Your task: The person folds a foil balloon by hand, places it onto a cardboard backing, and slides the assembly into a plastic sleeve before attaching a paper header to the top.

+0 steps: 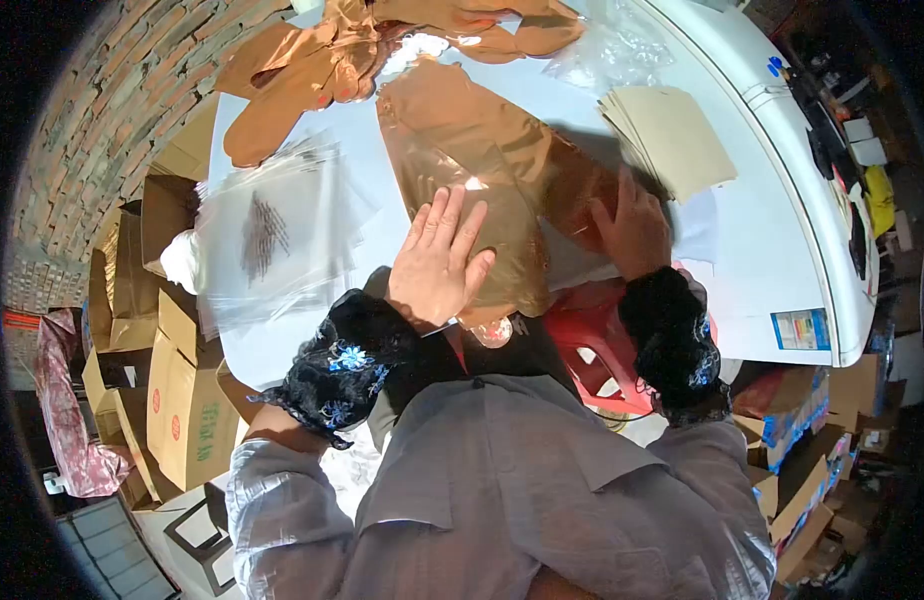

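A deflated copper-coloured foil balloon (462, 140) lies spread on the white table, its lower end reaching the near edge. My left hand (437, 262) rests flat on it, palm down, with the fingers stretched out. On the balloon's right side is my right hand (634, 228), thumb and forefinger apart on the foil; its other fingers are partly in shadow. Left of the balloon is a stack of clear plastic bags (282, 230) with a dark marking. A fanned stack of beige cards (672, 140) lies beyond my right hand.
More copper foil balloons (312, 85) lie at the table's far side, beside crumpled clear plastic (614, 50). Cardboard boxes (187, 400) stand left of the table (762, 270). A red plastic stool (600, 335) is under the near edge. More boxes (802, 470) stand at right.
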The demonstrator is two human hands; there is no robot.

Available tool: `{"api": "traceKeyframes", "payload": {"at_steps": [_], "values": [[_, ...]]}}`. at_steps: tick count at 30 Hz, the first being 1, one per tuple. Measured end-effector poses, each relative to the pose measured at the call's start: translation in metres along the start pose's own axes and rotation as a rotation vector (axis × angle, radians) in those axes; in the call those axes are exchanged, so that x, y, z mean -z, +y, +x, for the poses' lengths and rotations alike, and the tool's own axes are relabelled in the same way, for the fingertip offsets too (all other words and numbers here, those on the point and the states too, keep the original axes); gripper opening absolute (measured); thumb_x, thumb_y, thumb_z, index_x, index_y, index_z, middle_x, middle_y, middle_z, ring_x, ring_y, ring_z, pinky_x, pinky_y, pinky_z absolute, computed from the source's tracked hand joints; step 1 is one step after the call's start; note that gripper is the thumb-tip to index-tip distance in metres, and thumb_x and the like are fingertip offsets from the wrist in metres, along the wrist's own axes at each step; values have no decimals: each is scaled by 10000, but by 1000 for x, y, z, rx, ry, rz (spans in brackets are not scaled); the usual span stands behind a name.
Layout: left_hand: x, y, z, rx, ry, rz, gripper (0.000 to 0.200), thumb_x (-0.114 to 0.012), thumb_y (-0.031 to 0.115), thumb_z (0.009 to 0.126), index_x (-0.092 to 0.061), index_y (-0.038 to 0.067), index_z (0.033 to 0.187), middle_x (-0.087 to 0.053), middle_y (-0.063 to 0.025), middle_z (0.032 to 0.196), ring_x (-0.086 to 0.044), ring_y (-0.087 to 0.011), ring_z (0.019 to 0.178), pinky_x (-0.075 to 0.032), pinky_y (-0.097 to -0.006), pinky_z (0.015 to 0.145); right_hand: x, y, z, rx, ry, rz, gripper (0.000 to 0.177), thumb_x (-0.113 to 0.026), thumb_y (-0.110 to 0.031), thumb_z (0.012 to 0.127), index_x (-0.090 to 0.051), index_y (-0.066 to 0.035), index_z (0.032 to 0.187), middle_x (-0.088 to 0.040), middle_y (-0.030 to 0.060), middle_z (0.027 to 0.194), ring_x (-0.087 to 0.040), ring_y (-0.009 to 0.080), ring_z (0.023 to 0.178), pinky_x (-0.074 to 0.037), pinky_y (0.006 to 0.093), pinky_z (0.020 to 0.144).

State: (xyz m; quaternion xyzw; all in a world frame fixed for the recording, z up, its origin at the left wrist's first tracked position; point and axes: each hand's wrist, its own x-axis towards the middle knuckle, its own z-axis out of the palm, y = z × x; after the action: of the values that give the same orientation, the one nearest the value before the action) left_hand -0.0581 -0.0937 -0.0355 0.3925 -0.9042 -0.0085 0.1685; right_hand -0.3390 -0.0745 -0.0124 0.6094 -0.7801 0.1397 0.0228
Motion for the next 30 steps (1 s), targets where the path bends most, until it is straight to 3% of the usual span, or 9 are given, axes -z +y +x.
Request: {"api": "traceKeyframes", "payload": {"at_steps": [3, 6, 9, 12, 15, 18, 22, 25, 30], "values": [[-2, 1, 1, 9, 9, 0, 596, -465, 385, 1018, -359, 78, 1517, -307, -217, 1571, -257, -360, 1480, -234, -474, 1198, -22, 14, 3, 161, 276, -130, 638, -763, -384, 819, -522, -24, 1289, -604, 209, 1146, -617, 407, 1015, -514, 490, 871], [-4, 0, 0, 11, 42, -11, 598, -474, 389, 1012, -369, 79, 1512, -313, -213, 1570, -262, -354, 1479, -234, -470, 1200, -21, 25, 16, 173, 129, 121, 572, -767, -368, 820, -573, -7, 1218, -649, 214, 1086, -635, 411, 957, -520, 481, 844], [-8, -1, -1, 5, 80, -9, 597, -489, 390, 1002, -389, 78, 1501, -325, -206, 1567, -271, -348, 1476, -235, -464, 1202, -11, 31, 30, 119, -61, 412, 461, -749, -317, 842, -609, 8, 1138, -676, 202, 979, -654, 340, 893, -524, 426, 817], [-9, -1, -1, -2, 95, 3, 599, -505, 382, 994, -394, 77, 1497, -331, -204, 1565, -279, -347, 1473, -238, -463, 1200, 3, 31, 39, -46, -364, 630, 332, -706, -256, 870, -616, 0, 1061, -657, 91, 929, -629, 208, 840, -505, 344, 765], [-9, -1, -1, -5, 100, 6, 603, -521, 370, 986, -395, 74, 1496, -334, -207, 1563, -285, -348, 1470, -240, -462, 1199, 18, 24, 28, -214, -328, 978, 275, -699, -235, 885, -626, -16, 1034, -645, 34, 940, -599, 136, 839, -493, 285, 755], [-9, -1, -1, -5, 99, -5, 608, -531, 362, 980, -394, 71, 1496, -334, -210, 1562, -285, -349, 1470, -238, -462, 1200, 25, 21, 16, -232, -277, 1163, 190, -663, -120, 897, -630, -13, 1050, -670, 48, 942, -620, 140, 827, -506, 288, 743], [-10, 0, -2, -1, 97, -11, 611, -537, 358, 976, -394, 71, 1496, -334, -210, 1562, -285, -349, 1469, -236, -461, 1202, 10, -8, -8, 4, 74, 962, 208, -665, -155, 924, -630, -20, 1078, -674, 52, 953, -611, 135, 870, -506, 273, 780], [-10, 0, -1, -3, 96, -12, 612, -536, 359, 976, -392, 71, 1497, -333, -210, 1562, -283, -350, 1470, -237, -461, 1203, -7, -23, -17, -96, 61, 1076, 201, -670, -154, 925, -634, -14, 1063, -673, 44, 972, -613, 147, 882, -512, 286, 801], [-9, 0, -1, -1, 99, -19, 605, -531, 358, 978, -398, 67, 1492, -332, -211, 1563, -280, -343, 1473, -240, -464, 1201, -2, -71, -29, 29, 51, 911, 115, -652, -107, 930, -657, -49, 1028, -693, 44, 935, -650, 114, 889, -510, 280, 792]]}}
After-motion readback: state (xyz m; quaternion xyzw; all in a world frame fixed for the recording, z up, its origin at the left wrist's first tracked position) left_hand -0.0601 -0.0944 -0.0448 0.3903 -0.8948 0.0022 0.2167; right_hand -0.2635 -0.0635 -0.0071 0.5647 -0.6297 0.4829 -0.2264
